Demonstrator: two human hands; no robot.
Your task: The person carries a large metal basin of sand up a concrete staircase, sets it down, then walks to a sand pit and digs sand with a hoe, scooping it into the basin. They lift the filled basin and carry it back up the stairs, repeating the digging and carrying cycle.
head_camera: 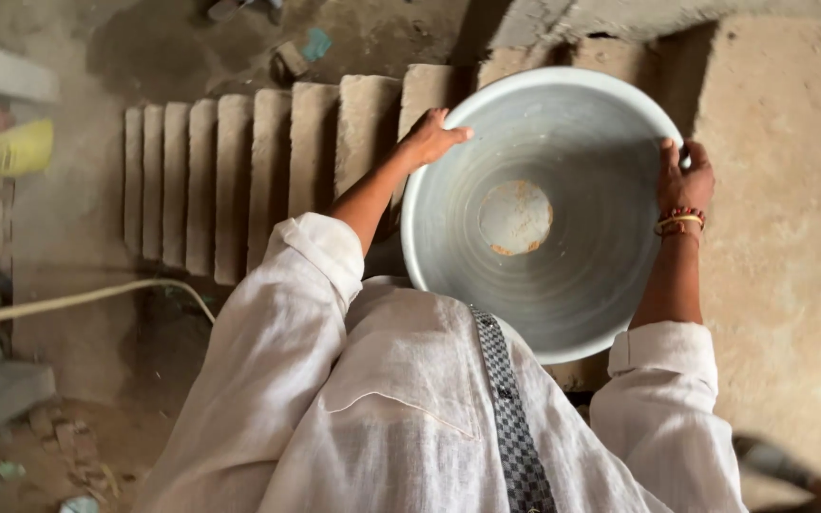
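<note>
A large round metal basin [563, 266] hangs in front of my chest, held by its rim from both sides. Its inside is grey with ring marks and a pale, rust-edged patch at the flat bottom. My left hand [432, 139] grips the rim at the upper left, fingers spread over the edge. My right hand [685, 180] grips the rim at the right; beaded and yellow bangles circle that wrist. Both arms come out of rolled white sleeves.
A row of flat stone slabs [239, 180] stands on edge below, left of the basin. A pale hose [68, 301] crosses the dirt ground at left. Yellow bags [2, 147] lie at the far left. A rough concrete surface [791, 237] fills the right side.
</note>
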